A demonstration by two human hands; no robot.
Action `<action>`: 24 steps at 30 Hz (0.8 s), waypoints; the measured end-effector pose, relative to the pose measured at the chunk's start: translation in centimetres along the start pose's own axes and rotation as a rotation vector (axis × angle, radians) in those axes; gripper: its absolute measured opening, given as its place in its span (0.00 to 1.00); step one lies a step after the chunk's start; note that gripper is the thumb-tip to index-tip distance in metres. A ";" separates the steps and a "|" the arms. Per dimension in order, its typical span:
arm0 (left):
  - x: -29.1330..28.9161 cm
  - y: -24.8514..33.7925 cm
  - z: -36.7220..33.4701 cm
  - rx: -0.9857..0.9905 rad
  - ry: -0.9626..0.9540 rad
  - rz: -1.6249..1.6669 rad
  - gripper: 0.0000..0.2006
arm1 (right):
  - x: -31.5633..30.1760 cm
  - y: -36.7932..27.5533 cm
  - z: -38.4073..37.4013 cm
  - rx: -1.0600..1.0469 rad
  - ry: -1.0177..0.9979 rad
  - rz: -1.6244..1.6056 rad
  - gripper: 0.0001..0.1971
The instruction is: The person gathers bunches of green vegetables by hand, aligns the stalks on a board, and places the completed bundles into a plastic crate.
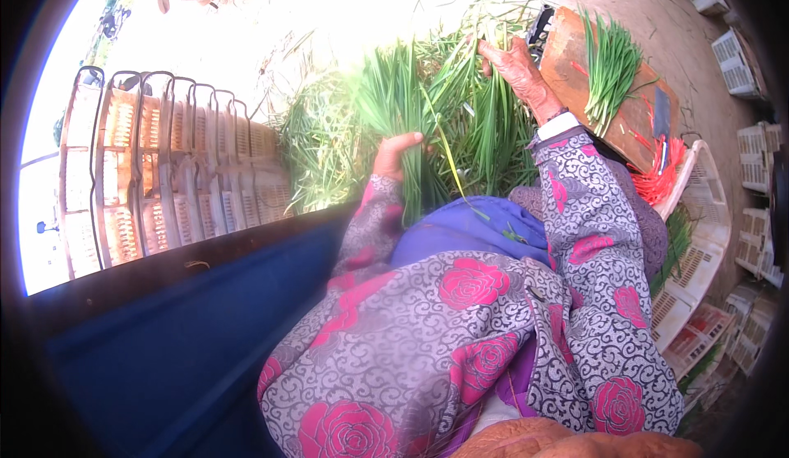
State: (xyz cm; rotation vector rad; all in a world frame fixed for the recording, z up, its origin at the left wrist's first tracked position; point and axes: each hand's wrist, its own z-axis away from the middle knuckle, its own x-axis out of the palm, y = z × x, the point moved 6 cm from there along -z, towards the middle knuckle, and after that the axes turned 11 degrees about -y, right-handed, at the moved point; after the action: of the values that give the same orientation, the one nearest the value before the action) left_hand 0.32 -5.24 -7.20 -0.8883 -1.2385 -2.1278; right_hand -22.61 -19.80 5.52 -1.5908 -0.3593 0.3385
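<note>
My left hand (pixel 399 156) is closed around a thick bunch of green chives (pixel 390 92), its thumb lying across the stems. Farther right, my right hand (pixel 518 72) has its fingers curled at long green blades beside that bunch; they look like chives too, though the fingertips are partly lost among them. Below both hands, loose leaves (pixel 320 129) lie in a heap. On the right, a tied-looking bundle of chives (pixel 612 76) rests on a wooden board (pixel 567 39), close to a flat dark blade (pixel 662 113).
Red strips (pixel 657 179) hang at the board's near corner, above a white plastic crate (pixel 699 236). More crates (pixel 752 150) line the right side. Stacked crates in a metal frame (pixel 164 154) stand left, behind a blue panel (pixel 181 326) with a dark edge.
</note>
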 end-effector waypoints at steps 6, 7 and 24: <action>-6.7 2.4 -1.2 0.128 0.059 -0.050 0.17 | -1.5 -2.4 0.1 0.025 0.078 0.162 0.14; -7.0 2.7 -1.0 0.132 0.071 -0.056 0.18 | -2.3 -3.5 0.3 -0.021 0.134 0.175 0.14; -0.8 4.6 -0.6 0.257 -0.045 -0.181 0.21 | 0.7 -1.4 0.0 0.060 -0.169 -0.106 0.21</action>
State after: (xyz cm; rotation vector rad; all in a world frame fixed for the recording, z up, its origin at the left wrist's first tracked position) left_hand 3.96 -7.72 -5.46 -0.7404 -1.6263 -2.0299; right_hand -22.03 -19.49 6.93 -1.4829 -0.5562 0.3999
